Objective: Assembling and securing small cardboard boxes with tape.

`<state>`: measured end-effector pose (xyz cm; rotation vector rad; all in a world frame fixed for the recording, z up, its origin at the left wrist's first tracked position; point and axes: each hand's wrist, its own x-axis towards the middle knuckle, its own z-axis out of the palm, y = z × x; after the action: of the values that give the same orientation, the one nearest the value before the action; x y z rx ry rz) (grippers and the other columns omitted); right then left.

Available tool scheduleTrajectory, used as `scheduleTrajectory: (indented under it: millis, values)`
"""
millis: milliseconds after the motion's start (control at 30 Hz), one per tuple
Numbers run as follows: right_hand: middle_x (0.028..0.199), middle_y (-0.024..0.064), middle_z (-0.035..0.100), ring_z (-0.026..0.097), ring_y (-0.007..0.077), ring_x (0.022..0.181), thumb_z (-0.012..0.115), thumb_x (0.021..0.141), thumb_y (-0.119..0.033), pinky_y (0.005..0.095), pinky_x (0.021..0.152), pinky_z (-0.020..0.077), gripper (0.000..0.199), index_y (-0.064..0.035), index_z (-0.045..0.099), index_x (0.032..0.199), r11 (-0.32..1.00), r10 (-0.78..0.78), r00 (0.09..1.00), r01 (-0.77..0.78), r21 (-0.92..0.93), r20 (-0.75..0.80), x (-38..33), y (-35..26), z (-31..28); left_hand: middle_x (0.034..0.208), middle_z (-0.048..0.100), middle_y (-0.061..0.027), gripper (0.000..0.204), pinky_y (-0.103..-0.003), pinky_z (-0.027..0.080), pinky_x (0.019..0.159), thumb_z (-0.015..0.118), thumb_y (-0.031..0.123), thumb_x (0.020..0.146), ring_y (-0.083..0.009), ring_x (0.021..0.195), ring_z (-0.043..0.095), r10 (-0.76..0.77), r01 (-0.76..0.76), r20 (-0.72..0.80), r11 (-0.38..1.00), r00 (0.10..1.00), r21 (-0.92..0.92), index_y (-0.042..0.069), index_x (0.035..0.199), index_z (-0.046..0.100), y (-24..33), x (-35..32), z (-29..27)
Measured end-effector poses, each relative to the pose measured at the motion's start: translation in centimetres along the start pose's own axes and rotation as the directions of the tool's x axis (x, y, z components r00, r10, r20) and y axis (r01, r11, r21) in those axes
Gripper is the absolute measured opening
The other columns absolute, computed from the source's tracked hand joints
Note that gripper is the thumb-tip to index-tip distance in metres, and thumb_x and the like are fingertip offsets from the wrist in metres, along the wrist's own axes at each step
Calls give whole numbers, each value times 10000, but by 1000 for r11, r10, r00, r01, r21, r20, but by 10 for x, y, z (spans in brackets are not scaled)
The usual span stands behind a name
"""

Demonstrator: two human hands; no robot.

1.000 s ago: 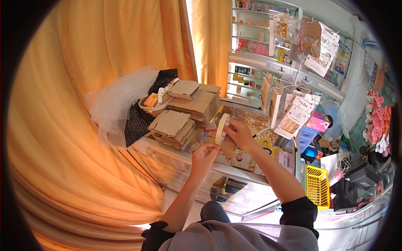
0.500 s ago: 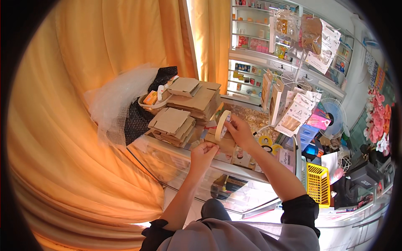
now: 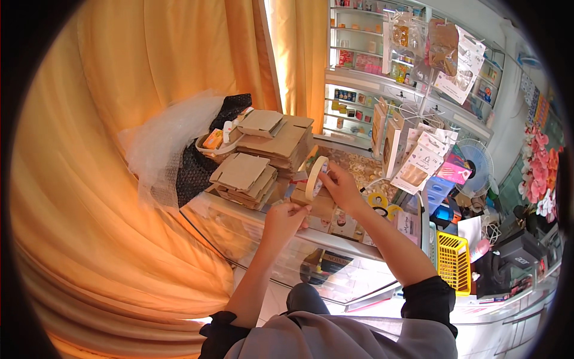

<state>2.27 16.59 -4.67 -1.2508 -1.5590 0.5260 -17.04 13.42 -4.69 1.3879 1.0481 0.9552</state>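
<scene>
So I've got a roll of tape (image 3: 311, 183) up over the counter (image 3: 359, 249), standing on edge and tilted a little, with its top leaning toward my right. My right hand (image 3: 342, 188) has it by the upper right side, fingers closed on the rim, same hold as a second ago. The roll itself has barely shifted, just a hair left in my view.

The real change is my left hand (image 3: 283, 221). A second back its fingertips were right up against the bottom of the roll; now they sit slightly below it, and the hand has dropped left and turned so more of its back shows. Thumb and finger are pinched together (honestly can't tell if there's a strip of tape between them, too small to see).

Just under the roll there's a brown box (image 3: 321, 207) on the counter, partly hidden by my hands. Left of that, the small stack of flat cardboard (image 3: 241, 172) and the bigger stack (image 3: 281, 142) behind it look the same as before. Same for the basket (image 3: 219, 151) beside them, with the black bubble wrap (image 3: 193, 181) spilling off next to it. Over on the right, the yellow basket (image 3: 453, 263) hasn't moved either.
</scene>
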Motion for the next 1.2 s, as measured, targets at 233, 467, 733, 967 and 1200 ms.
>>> scheduleTrajectory:
  millis: [233, 467, 733, 967, 1200]
  values:
    - [780, 48, 635, 543, 57, 691, 574, 937, -92, 232, 610, 449, 184, -27, 579, 1109, 1000, -2, 1000, 2, -1, -5, 1, 5, -1, 650, 565, -60, 292, -273, 404, 492, 795, 202, 723, -152, 534, 537, 314, -163, -125, 746, 941, 645, 18, 851, 608, 24, -22, -3]
    - [778, 40, 632, 545, 60, 687, 579, 935, -94, 233, 605, 450, 214, -22, 575, 1136, 999, -23, 1000, 22, -30, -14, 0, 3, 0, 1102, 566, -106, 500, -352, 443, 874, 778, 284, 713, -262, 1033, 527, 757, -611, 117, 415, 643, 674, 28, 1095, 580, 28, 8, -13]
    - [761, 49, 579, 509, 90, 670, 612, 909, -131, 258, 603, 428, 201, -26, 555, 1070, 997, -36, 999, 37, 64, -16, 5, 15, 3, 1291, 481, -152, 486, -414, 386, 1007, 678, 264, 821, -326, 1218, 431, 666, -759, 454, 272, 592, 591, -7, 1202, 545, 11, 31, -20]
    - [913, 27, 641, 567, 53, 822, 573, 931, -65, 215, 703, 460, 213, -26, 568, 1141, 999, -11, 999, 8, 50, 50, 6, 19, 1, 1277, 479, -163, 495, -409, 388, 1005, 661, 276, 841, -320, 1236, 422, 653, -775, 474, 293, 590, 560, -46, 1195, 533, 4, 35, -25]
    - [650, 46, 548, 458, 95, 572, 661, 878, -184, 271, 539, 390, 204, -41, 577, 996, 983, -32, 999, 35, 179, -20, 3, 8, 4, 1299, 440, -174, 470, -410, 367, 1020, 629, 201, 864, -334, 1253, 394, 630, -770, 472, 359, 617, 528, -52, 1236, 490, 1, 35, -24]
